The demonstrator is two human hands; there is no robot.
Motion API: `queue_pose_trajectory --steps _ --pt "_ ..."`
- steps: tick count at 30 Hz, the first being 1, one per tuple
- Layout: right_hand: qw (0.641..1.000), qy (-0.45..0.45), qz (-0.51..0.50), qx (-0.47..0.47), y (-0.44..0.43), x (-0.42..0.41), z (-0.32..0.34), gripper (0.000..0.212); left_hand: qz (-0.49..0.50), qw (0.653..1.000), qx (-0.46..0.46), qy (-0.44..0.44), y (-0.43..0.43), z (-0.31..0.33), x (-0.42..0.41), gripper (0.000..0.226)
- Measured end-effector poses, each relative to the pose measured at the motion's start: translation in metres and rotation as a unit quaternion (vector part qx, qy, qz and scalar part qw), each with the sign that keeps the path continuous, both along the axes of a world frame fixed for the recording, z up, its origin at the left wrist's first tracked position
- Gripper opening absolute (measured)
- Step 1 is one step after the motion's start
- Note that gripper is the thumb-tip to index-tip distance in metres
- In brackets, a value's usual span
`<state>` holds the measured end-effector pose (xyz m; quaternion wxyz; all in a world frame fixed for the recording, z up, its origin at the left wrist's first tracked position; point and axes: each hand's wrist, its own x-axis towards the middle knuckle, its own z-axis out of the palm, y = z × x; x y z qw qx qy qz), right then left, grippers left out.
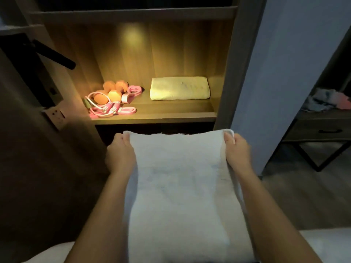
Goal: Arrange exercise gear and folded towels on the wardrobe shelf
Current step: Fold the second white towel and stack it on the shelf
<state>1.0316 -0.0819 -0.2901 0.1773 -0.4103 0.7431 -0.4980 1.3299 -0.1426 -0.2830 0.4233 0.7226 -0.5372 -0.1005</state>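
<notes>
The white towel (180,177) was held below the front edge of the shelf (171,110), its top corners pinched by the left grip (119,154) and right grip (237,150). Even tension was judged needed for a square fold before stacking on the cream towel (179,88).

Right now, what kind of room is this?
Probably a bedroom, at a wardrobe: the lit wooden shelf holds a folded cream towel and round orange dumbbells with a pink skipping rope, and a dark drawer table stands to the right.
</notes>
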Motion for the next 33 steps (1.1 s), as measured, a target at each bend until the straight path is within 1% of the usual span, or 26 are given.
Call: queue_pose_trajectory --steps 2,5,8,11,15,17,19,22,25,26,27,29,31,33 --pt "0.998 0.000 -0.006 0.066 -0.015 0.000 -0.033 0.035 0.011 0.997 0.071 -0.018 -0.012 -0.029 -0.007 0.038" --pt "0.985 0.014 -0.003 0.170 -0.030 -0.003 -0.074 0.045 0.018 0.990 0.137 -0.019 -0.019 -0.066 -0.013 0.040" --pt "0.971 -0.017 0.016 0.239 -0.040 -0.005 -0.100 0.051 0.016 0.978 0.206 -0.010 -0.024 -0.094 -0.014 0.044" --pt "0.958 -0.056 0.031 0.281 -0.047 -0.007 -0.110 0.051 0.013 0.960 0.277 0.046 -0.030 -0.111 -0.011 0.050" --pt "0.933 -0.036 0.072 0.350 -0.052 -0.008 -0.116 0.045 -0.048 0.921 0.371 0.104 -0.034 -0.117 -0.008 0.055" --pt "0.928 -0.021 0.076 0.364 -0.051 -0.008 -0.117 0.044 -0.055 0.917 0.378 0.118 -0.032 -0.117 -0.006 0.047" --pt "0.933 -0.034 0.060 0.354 -0.046 -0.009 -0.117 0.047 -0.036 0.920 0.367 0.130 -0.026 -0.118 -0.001 0.039" --pt "0.942 -0.041 0.039 0.332 -0.036 -0.011 -0.117 0.050 -0.028 0.927 0.343 0.149 -0.017 -0.121 0.007 0.035" --pt "0.944 -0.066 0.050 0.319 -0.035 -0.012 -0.113 0.051 -0.045 0.913 0.369 0.167 -0.022 -0.117 0.010 0.027" --pt "0.942 -0.070 0.064 0.321 -0.037 -0.013 -0.112 0.049 -0.064 0.913 0.375 0.148 -0.027 -0.115 0.010 0.023" --pt "0.941 -0.062 0.083 0.322 -0.040 -0.015 -0.110 0.045 -0.088 0.919 0.370 0.108 -0.033 -0.112 0.010 0.020" --pt "0.941 -0.018 0.124 0.316 -0.048 -0.017 -0.106 0.035 -0.153 0.933 0.327 -0.006 -0.042 -0.107 0.006 0.025" --pt "0.934 0.073 0.170 0.307 -0.057 -0.016 -0.103 0.026 -0.234 0.929 0.262 -0.114 -0.048 -0.101 -0.004 0.024" --pt "0.907 0.183 0.232 0.299 -0.069 -0.014 -0.100 0.028 -0.322 0.900 0.226 -0.189 -0.054 -0.096 -0.018 0.029"
